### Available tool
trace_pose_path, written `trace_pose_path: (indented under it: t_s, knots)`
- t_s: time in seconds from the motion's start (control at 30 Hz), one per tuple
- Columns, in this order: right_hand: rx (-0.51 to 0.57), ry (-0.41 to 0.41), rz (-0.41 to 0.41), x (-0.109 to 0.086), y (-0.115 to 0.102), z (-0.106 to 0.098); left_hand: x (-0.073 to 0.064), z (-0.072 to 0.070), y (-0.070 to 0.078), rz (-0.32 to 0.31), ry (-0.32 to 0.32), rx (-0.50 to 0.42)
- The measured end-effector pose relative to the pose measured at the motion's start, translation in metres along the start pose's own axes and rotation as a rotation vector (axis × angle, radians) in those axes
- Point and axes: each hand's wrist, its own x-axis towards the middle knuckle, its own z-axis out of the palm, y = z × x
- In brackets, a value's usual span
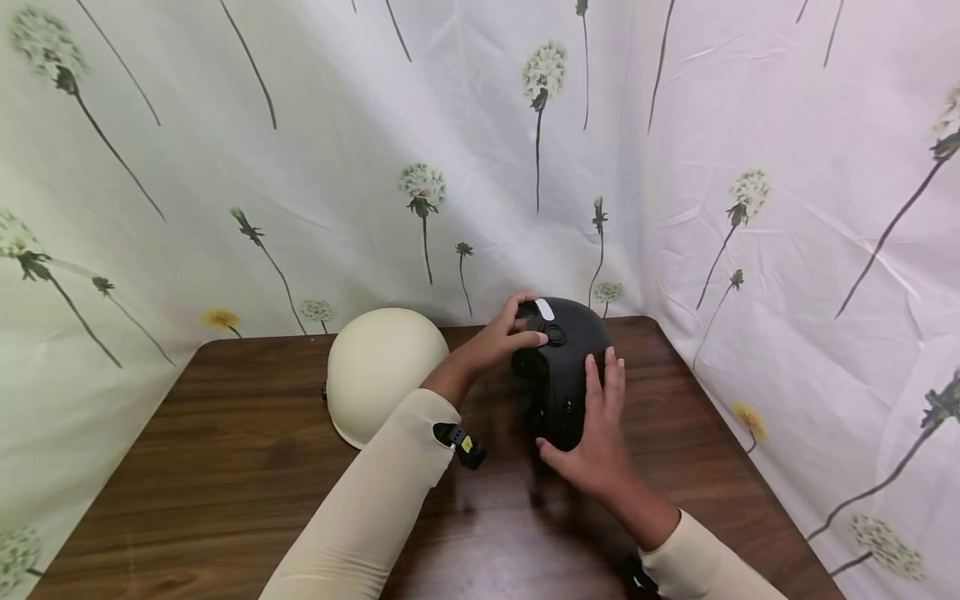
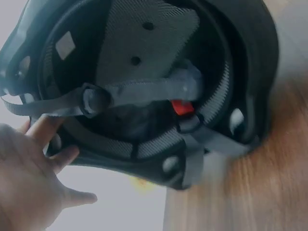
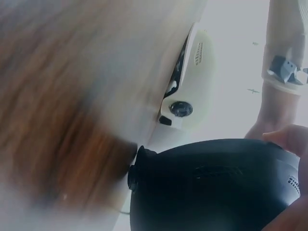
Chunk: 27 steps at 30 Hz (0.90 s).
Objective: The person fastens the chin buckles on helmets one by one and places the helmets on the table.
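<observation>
A black helmet (image 1: 581, 325) is held tilted on its side over the right half of the table, its hollow facing left. At its far edge my left hand (image 1: 495, 340) grips the rim, the thumb by a round fitting on the shell. My right hand (image 1: 600, 442) holds the near side, fingers spread over the shell and thumb at the lower edge. In the left wrist view the padded inside shows, crossed by a grey chin strap (image 2: 139, 91) with a red buckle part (image 2: 183, 107). The right wrist view shows the dark shell (image 3: 211, 185) close up.
A cream helmet (image 1: 386, 367) sits dome up on the brown wooden table (image 1: 247, 467), left of the black one and behind my left forearm. White cloth with a dandelion print (image 1: 480, 125) hangs along the table's back and right edges.
</observation>
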Motion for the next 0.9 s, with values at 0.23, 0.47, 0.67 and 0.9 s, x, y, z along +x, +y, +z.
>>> trace_pose_path:
  t_s: [0.23,0.47,0.67,0.9]
  knots:
    - [-0.133,-0.026,-0.087,0.005,0.001,-0.006,-0.006,-0.008,-0.016,0.071,-0.019,-0.069]
    - [-0.219,-0.073,-0.135,0.008,0.000,-0.007,-0.013,-0.017,-0.024,0.089,-0.032,-0.082]
    - [-0.292,-0.108,-0.153,0.010,-0.002,-0.006,-0.016,-0.024,-0.034,0.098,-0.046,-0.115]
    - [-0.387,-0.197,-0.128,0.014,-0.004,-0.006,-0.023,-0.037,-0.044,0.075,-0.059,-0.116]
